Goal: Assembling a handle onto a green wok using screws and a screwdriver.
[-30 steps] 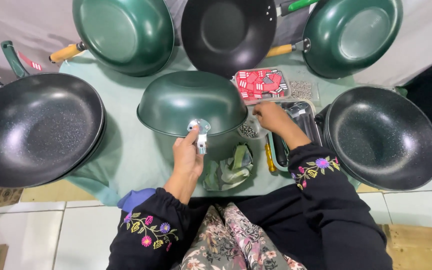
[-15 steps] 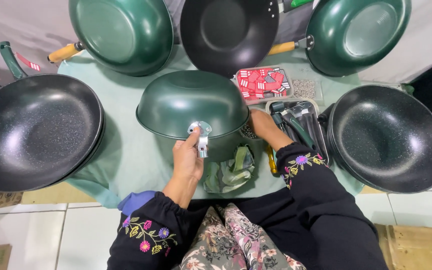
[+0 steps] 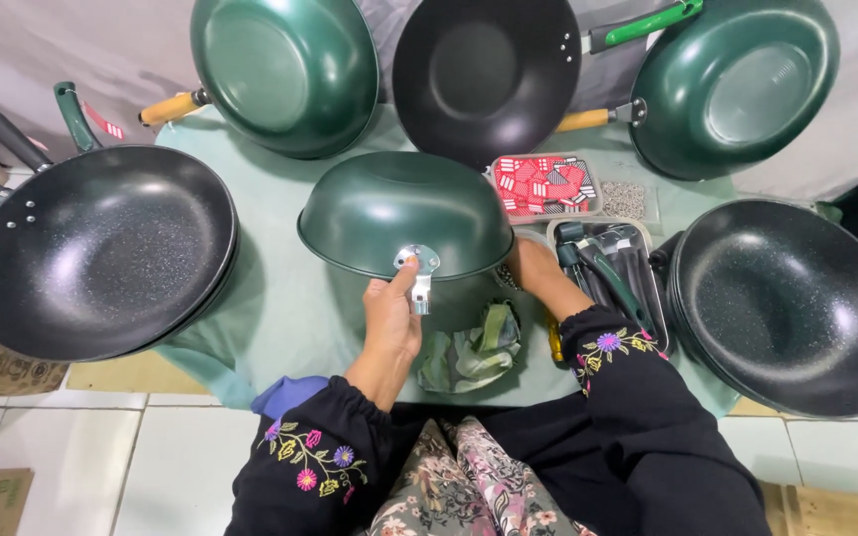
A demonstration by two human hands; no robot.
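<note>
A cookware assembly workshop: many handleless woks point(image 3: 101, 253) around a cloth-covered table point(image 3: 280, 298).

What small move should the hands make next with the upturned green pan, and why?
Probably the right hand should reach into the tray for a handle: the left hand steadies the metal bracket on the green pan, which has none.

Both arms: black long sleeves, gathered elastic cuffs, floral embroidery near each cuff in pink, purple, yellow with green leaves. Left hand point(image 3: 392, 316) and right hand point(image 3: 531, 270) bare, no gloves. Lap: grey-pink floral print fabric.
</note>
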